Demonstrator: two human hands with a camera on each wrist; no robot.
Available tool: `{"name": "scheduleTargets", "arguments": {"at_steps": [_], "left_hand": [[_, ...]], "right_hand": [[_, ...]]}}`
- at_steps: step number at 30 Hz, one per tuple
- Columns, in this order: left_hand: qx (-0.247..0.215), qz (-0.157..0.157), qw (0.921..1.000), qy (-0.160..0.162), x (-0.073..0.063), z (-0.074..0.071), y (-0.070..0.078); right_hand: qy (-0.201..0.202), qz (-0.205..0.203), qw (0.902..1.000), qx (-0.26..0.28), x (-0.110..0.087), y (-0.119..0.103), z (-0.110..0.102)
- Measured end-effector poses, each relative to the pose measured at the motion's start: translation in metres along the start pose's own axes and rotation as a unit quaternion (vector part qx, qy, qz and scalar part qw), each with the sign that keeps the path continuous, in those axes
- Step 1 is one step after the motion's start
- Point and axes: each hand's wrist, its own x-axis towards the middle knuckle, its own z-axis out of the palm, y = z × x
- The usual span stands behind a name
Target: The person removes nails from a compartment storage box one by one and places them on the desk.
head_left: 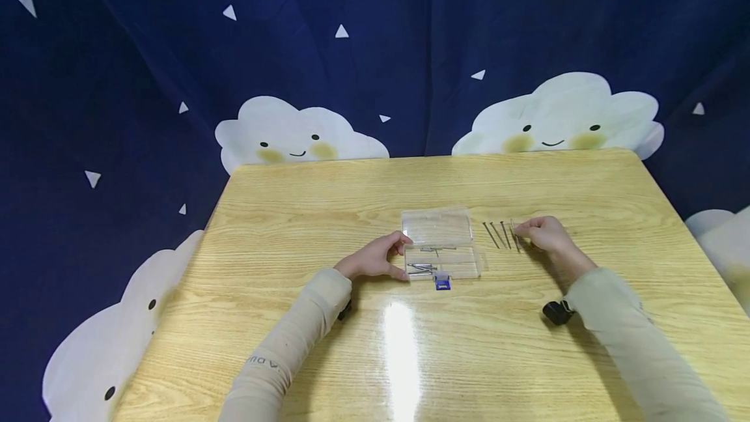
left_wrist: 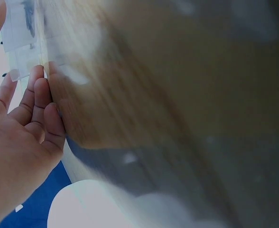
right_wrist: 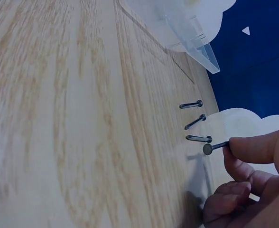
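Note:
A clear plastic box [head_left: 457, 268] stands on the table with its lid [head_left: 436, 226] folded back. Several nails [head_left: 422, 269] lie in its front compartment, and some more sit in the rear one. My left hand [head_left: 377, 258] holds the box at its left end, thumb at the front corner and fingers at the back; in the left wrist view its fingers [left_wrist: 41, 95] touch the box edge. To the right of the box, my right hand [head_left: 547, 234] pinches a nail [right_wrist: 218, 147] between thumb and forefinger, head outward. Three loose nails [right_wrist: 199, 138] lie beside it in a row.
A blue tab [head_left: 442, 282] is at the front of the box. The wooden table [head_left: 281, 226] carries a bright glare streak in front of the box. Behind it hangs a dark blue curtain [head_left: 398, 51] with cloud figures.

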Motion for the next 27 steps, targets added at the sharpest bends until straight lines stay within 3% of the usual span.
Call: {"name": "scheduleTargets", "arguments": {"at_steps": [13, 22, 27], "left_hand": [[-0.009, 0.001, 0.9999, -0.004, -0.0009, 0.0017, 0.0018], [-0.010, -0.005, 0.9999, -0.004, -0.0018, 0.0004, 0.0011], [-0.013, -0.007, 0.9998, -0.012, 0.0001, -0.0013, 0.0002]], "right_hand": [[0.060, 0.017, 0.9980, 0.008, 0.0037, 0.0011, 0.0017], [0.060, 0.031, 0.9971, 0.035, 0.0062, 0.0009, 0.0020], [0.058, 0.013, 0.9977, 0.034, 0.0017, 0.0010, 0.0034]]}}
